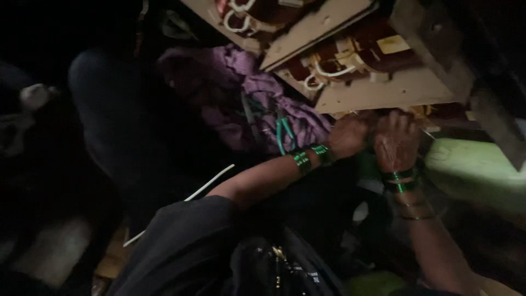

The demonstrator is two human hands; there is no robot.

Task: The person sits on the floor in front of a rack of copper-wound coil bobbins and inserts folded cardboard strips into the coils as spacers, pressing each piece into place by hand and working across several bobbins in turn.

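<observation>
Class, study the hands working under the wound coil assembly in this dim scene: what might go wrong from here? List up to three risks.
1. Both hands, left hand and right hand, press close under the board edge of the coil assembly; fingers may get pinched.
2. The green bangles could snag on the white wire leads.
3. Light is poor, so the green-handled pliers on the purple cloth may be missed.

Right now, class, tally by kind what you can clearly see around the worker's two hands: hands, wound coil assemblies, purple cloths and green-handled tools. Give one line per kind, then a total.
Hands: 2, the left hand and the right hand
Wound coil assemblies: 2, near one, far one
Purple cloth: 1
Green-handled pliers: 1
Total: 6
</observation>
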